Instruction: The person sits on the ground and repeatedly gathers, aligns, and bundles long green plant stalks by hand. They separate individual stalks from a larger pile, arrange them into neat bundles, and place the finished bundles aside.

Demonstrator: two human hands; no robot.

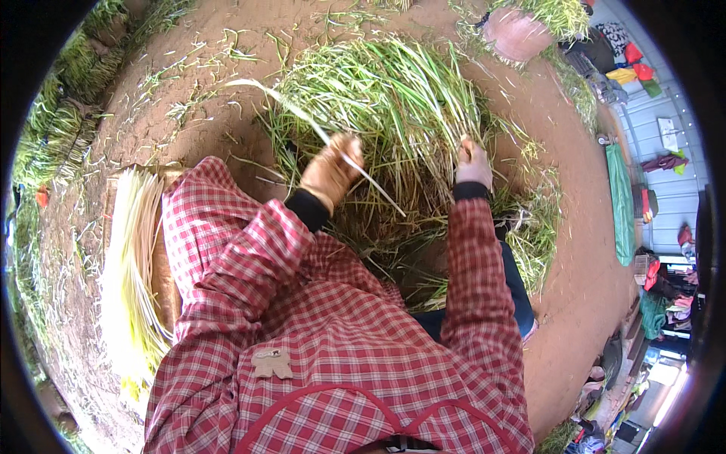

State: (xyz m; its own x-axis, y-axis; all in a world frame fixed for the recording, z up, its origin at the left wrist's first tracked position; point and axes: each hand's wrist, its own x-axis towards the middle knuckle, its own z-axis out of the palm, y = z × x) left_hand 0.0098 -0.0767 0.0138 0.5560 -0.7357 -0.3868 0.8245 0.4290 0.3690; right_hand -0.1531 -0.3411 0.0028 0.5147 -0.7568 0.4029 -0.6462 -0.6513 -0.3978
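Note:
My left hand (333,168), in a brown-stained glove, is closed on a long, thin, pale stalk (299,112). The stalk slants across the fingers, one end up to the left and the other down to the right. At the right edge of a heap of long green leafy stalks (378,91), my right hand (473,165) is closed in a pale glove. Some leaves of the heap run down to its fingertips; what it pinches is too small to make out. Beside my left leg lies a bundle of long pale yellow-white stalks (136,250), side by side on a brown board.
Loose leaf scraps litter the brown ground (181,98). More green stalks are stacked at the far left (57,144). A pinkish round container (518,34) stands at the upper right near more greens. Along the right, a pale panelled wall (665,98) has a green rolled sheet (620,204) beside it.

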